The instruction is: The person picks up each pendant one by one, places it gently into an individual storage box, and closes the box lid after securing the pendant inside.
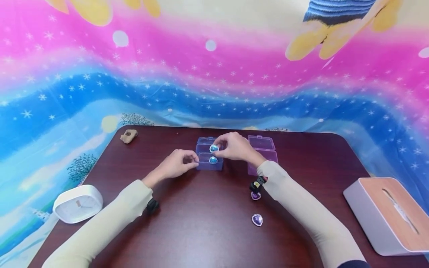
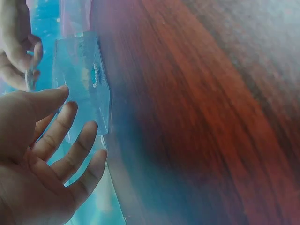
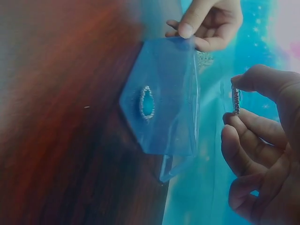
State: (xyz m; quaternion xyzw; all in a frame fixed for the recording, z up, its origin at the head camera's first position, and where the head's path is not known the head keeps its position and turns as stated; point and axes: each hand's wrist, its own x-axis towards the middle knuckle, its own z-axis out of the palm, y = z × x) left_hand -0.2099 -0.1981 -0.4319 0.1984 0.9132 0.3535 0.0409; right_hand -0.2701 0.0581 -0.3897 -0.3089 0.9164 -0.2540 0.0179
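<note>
My right hand (image 1: 234,146) pinches a blue gem (image 1: 214,148) with a beaded silvery rim, thumb on one side and fingertips on the other. It holds the gem over the clear blue plastic box (image 1: 202,166), whose lid stands open at the back. A second blue gem (image 3: 147,103) shows through the box's front wall. At the box's left end, my left hand (image 1: 177,163) holds the edge between thumb and index finger. Its other fingers (image 2: 82,145) spread loosely beside the wall.
Right of the blue box stands an open pink plastic box (image 1: 252,169), partly behind the right forearm. Two purple gems lie nearer, one a heart (image 1: 257,220), the other (image 1: 256,195) by the right wrist. A white clock (image 1: 78,204), tissue box (image 1: 372,219) and tan object (image 1: 129,136) stand around.
</note>
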